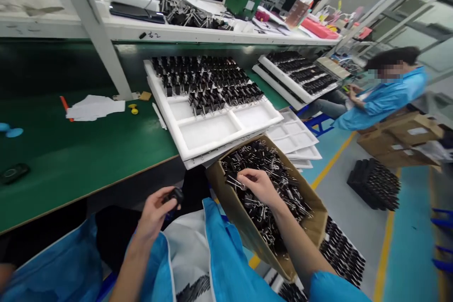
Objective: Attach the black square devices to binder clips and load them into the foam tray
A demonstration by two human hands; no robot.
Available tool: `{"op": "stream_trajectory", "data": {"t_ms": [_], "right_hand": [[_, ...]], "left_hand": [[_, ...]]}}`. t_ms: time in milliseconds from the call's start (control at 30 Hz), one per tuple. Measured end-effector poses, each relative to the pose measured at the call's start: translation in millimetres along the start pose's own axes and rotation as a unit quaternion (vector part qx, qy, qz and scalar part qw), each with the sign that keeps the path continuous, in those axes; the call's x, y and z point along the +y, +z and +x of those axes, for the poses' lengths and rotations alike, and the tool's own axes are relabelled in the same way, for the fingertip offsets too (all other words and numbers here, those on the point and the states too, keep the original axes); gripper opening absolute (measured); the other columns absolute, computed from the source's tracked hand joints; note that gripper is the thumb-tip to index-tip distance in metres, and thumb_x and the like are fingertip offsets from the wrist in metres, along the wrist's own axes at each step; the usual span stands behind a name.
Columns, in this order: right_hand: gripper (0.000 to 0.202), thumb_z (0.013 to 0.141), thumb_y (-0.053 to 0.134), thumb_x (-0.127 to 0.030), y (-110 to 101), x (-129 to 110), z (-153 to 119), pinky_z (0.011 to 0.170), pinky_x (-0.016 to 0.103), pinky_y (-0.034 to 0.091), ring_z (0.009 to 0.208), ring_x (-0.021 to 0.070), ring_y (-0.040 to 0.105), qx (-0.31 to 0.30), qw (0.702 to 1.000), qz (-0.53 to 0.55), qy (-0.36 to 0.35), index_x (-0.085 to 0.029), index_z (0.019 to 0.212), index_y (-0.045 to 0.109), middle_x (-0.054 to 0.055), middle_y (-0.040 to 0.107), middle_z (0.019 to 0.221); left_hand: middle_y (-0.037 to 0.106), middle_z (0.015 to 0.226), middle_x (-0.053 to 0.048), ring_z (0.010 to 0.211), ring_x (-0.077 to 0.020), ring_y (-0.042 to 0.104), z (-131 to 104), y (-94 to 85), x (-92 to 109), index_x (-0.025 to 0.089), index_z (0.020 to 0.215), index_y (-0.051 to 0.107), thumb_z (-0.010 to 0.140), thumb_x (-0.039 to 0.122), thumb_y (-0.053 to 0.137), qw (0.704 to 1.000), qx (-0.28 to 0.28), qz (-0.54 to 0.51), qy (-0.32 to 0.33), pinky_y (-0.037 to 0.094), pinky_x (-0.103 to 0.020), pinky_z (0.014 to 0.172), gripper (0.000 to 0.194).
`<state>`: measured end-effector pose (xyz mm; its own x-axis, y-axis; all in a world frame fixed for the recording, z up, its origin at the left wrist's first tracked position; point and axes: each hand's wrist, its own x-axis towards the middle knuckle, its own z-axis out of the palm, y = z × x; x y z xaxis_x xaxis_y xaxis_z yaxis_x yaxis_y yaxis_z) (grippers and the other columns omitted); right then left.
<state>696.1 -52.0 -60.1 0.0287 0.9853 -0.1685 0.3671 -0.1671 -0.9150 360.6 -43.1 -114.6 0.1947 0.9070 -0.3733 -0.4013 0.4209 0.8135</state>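
Observation:
My right hand (260, 186) pinches a black binder clip (234, 181) with silver wire handles, over the near left part of a cardboard box (221, 193). That box is heaped with loose black binder clips (279, 174). Left of the box, in front of my body, my left hand (155, 210) is closed around a small black rounded object (175, 195); its kind does not show clearly. Beyond the box, a white foam tray (208, 133) lies on the green table, with rows of black binder clips (205, 75) filling its far part.
A second white tray (269, 80) of clips lies farther right, near a seated co-worker (385, 96) in blue. Foam trays (293, 134) are stacked beyond the box. White paper (92, 107) and a yellow piece (133, 109) lie on the green table (71, 165). A shelf (198, 34) runs above.

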Motion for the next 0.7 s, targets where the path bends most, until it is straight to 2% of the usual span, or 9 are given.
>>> {"op": "stream_trajectory", "data": {"t_ms": [67, 133, 200, 233, 333, 433, 500, 600, 700], "right_hand": [[0.046, 0.085, 0.071, -0.062, 31.5, -8.1, 8.7, 0.054, 0.027, 0.042, 0.054, 0.0148, 0.054, -0.036, 0.995, 0.089, 0.017, -0.016, 0.077, 0.069, 0.001, 0.06, 0.06], [0.05, 0.081, 0.073, -0.065, 65.1, -14.4, 16.4, 0.053, 0.025, 0.04, 0.052, 0.0127, 0.05, -0.078, 0.987, 0.14, 0.024, -0.016, 0.073, 0.067, 0.0, 0.057, 0.058], [0.052, 0.079, 0.075, -0.066, 95.7, -18.6, 22.3, 0.052, 0.025, 0.037, 0.051, 0.0117, 0.048, -0.116, 0.979, 0.166, 0.036, -0.016, 0.071, 0.066, 0.0, 0.056, 0.057], [0.052, 0.079, 0.076, -0.066, 109.0, -20.1, 24.6, 0.05, 0.025, 0.036, 0.05, 0.0114, 0.046, -0.128, 0.976, 0.17, 0.044, -0.016, 0.071, 0.066, 0.0, 0.055, 0.056], [0.052, 0.082, 0.073, -0.066, 140.1, -23.8, 28.6, 0.05, 0.025, 0.033, 0.048, 0.0112, 0.043, -0.118, 0.981, 0.146, 0.052, -0.016, 0.069, 0.066, -0.001, 0.053, 0.051], [0.058, 0.093, 0.057, -0.069, 157.9, -28.5, 28.8, 0.053, 0.026, 0.035, 0.049, 0.0127, 0.046, -0.114, 0.988, 0.101, 0.023, -0.016, 0.069, 0.065, 0.0, 0.053, 0.051], [0.059, 0.095, 0.052, -0.068, 163.4, -31.2, 28.1, 0.055, 0.027, 0.038, 0.053, 0.014, 0.048, -0.14, 0.988, 0.07, -0.005, -0.016, 0.072, 0.066, 0.002, 0.056, 0.056], [0.054, 0.091, 0.058, -0.066, 165.5, -31.5, 29.4, 0.056, 0.027, 0.037, 0.059, 0.015, 0.05, -0.178, 0.983, 0.032, -0.028, -0.016, 0.074, 0.065, 0.002, 0.058, 0.064], [0.051, 0.089, 0.059, -0.066, 166.1, -28.8, 35.2, 0.055, 0.026, 0.035, 0.057, 0.0142, 0.047, -0.207, 0.977, 0.033, -0.028, -0.017, 0.072, 0.059, 0.001, 0.054, 0.063]], "left_hand": [[0.071, 0.127, -0.018, 0.095, -0.0296, 0.072, -6.4, 16.5, 4.0, 0.017, 0.094, 0.082, 0.063, 0.029, 0.093, 0.997, -0.075, 0.031, 0.011, 0.06, -0.034, 0.072, 0.035], [0.065, 0.139, -0.018, 0.115, -0.0351, 0.067, -12.2, 27.7, 7.9, 0.018, 0.093, 0.083, 0.064, 0.028, 0.092, 0.991, -0.113, 0.068, 0.027, 0.059, -0.038, 0.087, 0.033], [0.068, 0.136, -0.017, 0.12, -0.035, 0.066, -16.9, 30.5, 10.0, 0.018, 0.094, 0.083, 0.063, 0.027, 0.092, 0.991, -0.085, 0.094, 0.042, 0.054, -0.041, 0.099, 0.034], [0.07, 0.131, -0.017, 0.117, -0.0339, 0.067, -18.9, 29.1, 10.4, 0.018, 0.094, 0.083, 0.063, 0.027, 0.092, 0.993, -0.057, 0.096, 0.05, 0.054, -0.041, 0.1, 0.034], [0.076, 0.113, -0.013, 0.1, -0.0282, 0.071, -24.6, 18.8, 10.3, 0.018, 0.094, 0.083, 0.064, 0.028, 0.092, 0.993, 0.024, 0.081, 0.079, 0.057, -0.038, 0.09, 0.033], [0.078, 0.101, -0.01, 0.089, -0.0237, 0.071, -29.7, 8.8, 10.4, 0.017, 0.094, 0.083, 0.064, 0.029, 0.092, 0.988, 0.096, 0.068, 0.1, 0.058, -0.033, 0.08, 0.034], [0.078, 0.097, -0.01, 0.084, -0.0217, 0.07, -32.5, 4.8, 10.9, 0.017, 0.096, 0.082, 0.064, 0.03, 0.092, 0.985, 0.129, 0.055, 0.098, 0.057, -0.031, 0.075, 0.036], [0.079, 0.095, -0.01, 0.08, -0.0212, 0.07, -35.6, 1.4, 11.5, 0.016, 0.096, 0.082, 0.062, 0.031, 0.093, 0.985, 0.14, 0.043, 0.087, 0.057, -0.031, 0.073, 0.039], [0.079, 0.097, -0.011, 0.087, -0.0236, 0.071, -37.9, -1.5, 12.6, 0.016, 0.094, 0.082, 0.061, 0.03, 0.094, 0.985, 0.131, 0.053, 0.1, 0.057, -0.033, 0.08, 0.039]]}}
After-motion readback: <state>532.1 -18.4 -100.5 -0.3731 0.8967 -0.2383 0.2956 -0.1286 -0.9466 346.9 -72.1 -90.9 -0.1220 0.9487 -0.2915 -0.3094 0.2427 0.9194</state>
